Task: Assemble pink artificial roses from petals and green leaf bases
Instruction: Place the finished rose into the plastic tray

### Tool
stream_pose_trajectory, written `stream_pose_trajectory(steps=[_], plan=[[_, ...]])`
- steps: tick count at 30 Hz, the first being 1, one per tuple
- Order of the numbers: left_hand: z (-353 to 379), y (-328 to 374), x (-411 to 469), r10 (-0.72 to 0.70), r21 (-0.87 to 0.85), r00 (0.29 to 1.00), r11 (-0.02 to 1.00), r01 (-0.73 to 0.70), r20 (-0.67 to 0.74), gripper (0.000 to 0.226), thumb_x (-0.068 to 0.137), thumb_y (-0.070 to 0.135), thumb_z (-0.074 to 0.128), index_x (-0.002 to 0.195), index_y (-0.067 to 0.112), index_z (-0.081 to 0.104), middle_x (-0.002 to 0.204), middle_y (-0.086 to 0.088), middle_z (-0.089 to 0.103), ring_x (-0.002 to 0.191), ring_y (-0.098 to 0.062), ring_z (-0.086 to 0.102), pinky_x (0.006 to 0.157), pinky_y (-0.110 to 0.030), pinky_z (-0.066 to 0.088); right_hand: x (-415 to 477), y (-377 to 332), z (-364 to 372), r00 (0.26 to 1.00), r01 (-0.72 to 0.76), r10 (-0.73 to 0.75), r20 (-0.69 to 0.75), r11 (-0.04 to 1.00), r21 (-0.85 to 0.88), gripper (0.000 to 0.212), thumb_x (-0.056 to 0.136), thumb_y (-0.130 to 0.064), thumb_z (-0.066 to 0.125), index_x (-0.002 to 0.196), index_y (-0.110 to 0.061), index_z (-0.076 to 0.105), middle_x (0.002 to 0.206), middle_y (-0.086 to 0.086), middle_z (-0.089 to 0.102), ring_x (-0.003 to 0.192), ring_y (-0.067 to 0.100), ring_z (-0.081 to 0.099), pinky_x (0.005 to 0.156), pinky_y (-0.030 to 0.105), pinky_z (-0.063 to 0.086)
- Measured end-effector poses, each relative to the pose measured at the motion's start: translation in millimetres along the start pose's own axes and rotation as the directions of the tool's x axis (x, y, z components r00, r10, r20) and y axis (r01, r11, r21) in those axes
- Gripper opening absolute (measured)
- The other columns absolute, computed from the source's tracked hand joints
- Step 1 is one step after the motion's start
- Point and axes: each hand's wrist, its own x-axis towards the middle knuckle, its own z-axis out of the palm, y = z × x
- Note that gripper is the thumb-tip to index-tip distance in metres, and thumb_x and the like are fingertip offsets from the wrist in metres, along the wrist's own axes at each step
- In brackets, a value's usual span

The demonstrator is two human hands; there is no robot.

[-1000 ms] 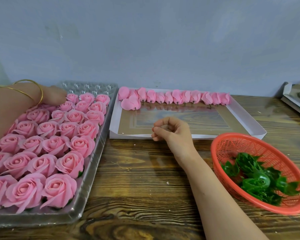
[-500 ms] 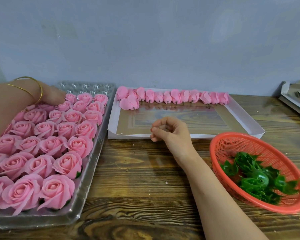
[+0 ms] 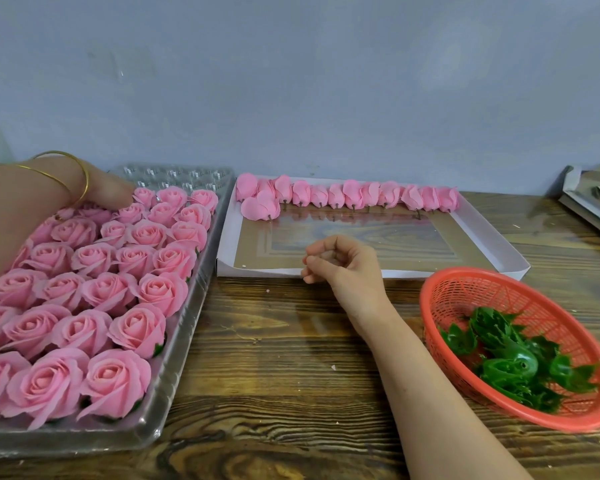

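Several finished pink roses (image 3: 94, 292) fill a clear plastic tray (image 3: 174, 386) on the left. My left hand (image 3: 106, 192), with two gold bangles on its wrist, reaches over the tray's far rows; its fingers are hidden among the roses there. A row of pink petal buds (image 3: 350, 195) lines the far side of a white cardboard tray (image 3: 492, 244). Green leaf bases (image 3: 513, 365) lie in a red plastic basket (image 3: 465, 289) on the right. My right hand (image 3: 340, 261) rests at the white tray's front edge, fingers loosely curled, nothing seen in it.
The wooden table (image 3: 274, 358) carries all three containers, with bare boards between the rose tray and the basket. A grey wall stands right behind. Stacked cardboard pieces (image 3: 593, 199) sit at the far right edge.
Almost nothing moves. My left hand stays at the far rows of roses and my right hand keeps its curled pose by the white tray.
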Motion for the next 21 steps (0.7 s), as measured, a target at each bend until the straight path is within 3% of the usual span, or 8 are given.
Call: stream_pose_trajectory(steps=[9,13,16,19,21], plan=[[-2.8,-5.6,1.7,0.013,0.003,0.998,1.000,-0.013,0.061,0.034,0.094,0.005,0.055,0.128,0.002,0.053,0.131,-0.022,0.054,0.115,-0.034,0.055,0.091,-0.037,0.046,-0.1,-2.4,2.6,0.999,0.052,-0.052,-0.014,0.998,-0.036,0.022,0.086,0.014,0.058,0.080,-0.006,0.062,0.063,0.008,0.066,0.052,0.010,0.061,0.062,0.019,0.052],[-9.7,-8.3,-0.2,-0.015,0.008,0.992,1.000,0.014,0.123,0.026,0.094,0.006,0.052,0.119,0.000,0.055,0.115,-0.024,0.058,0.086,-0.029,0.052,0.072,-0.033,0.043,-0.2,-2.5,2.6,0.997,0.057,-0.059,-0.040,0.998,-0.035,0.021,0.086,0.014,0.059,0.081,-0.006,0.063,0.066,0.010,0.065,0.055,0.011,0.061,0.063,0.022,0.053],[-13.4,-10.3,-2.0,-0.041,-0.036,0.986,0.998,0.048,0.159,0.023,0.094,0.007,0.054,0.117,0.002,0.055,0.098,-0.016,0.054,0.081,-0.025,0.046,0.063,-0.026,0.035,-0.1,-3.5,3.3,0.995,0.066,-0.069,-0.068,0.997,-0.041,0.025,0.086,0.016,0.057,0.081,-0.007,0.064,0.071,0.012,0.063,0.057,0.011,0.062,0.064,0.025,0.055],[-20.3,-10.1,-5.4,-0.093,-0.059,0.976,0.993,0.107,0.199,0.027,0.093,0.011,0.057,0.119,0.008,0.056,0.108,-0.012,0.052,0.090,-0.027,0.048,0.075,-0.030,0.038,0.3,-4.0,2.8,0.992,0.076,-0.081,-0.097,0.996,-0.053,0.030,0.084,0.019,0.053,0.080,-0.009,0.064,0.073,0.007,0.064,0.062,0.012,0.063,0.065,0.028,0.056],[-30.5,-5.8,-6.5,-0.111,-0.026,0.978,0.993,0.117,0.174,0.026,0.091,0.011,0.058,0.117,0.005,0.059,0.126,-0.016,0.051,0.110,-0.036,0.050,0.090,-0.036,0.041,0.5,-3.3,2.8,0.989,0.083,-0.089,-0.114,0.995,-0.055,0.032,0.084,0.019,0.053,0.080,-0.010,0.064,0.073,0.007,0.064,0.063,0.012,0.063,0.065,0.029,0.055]])
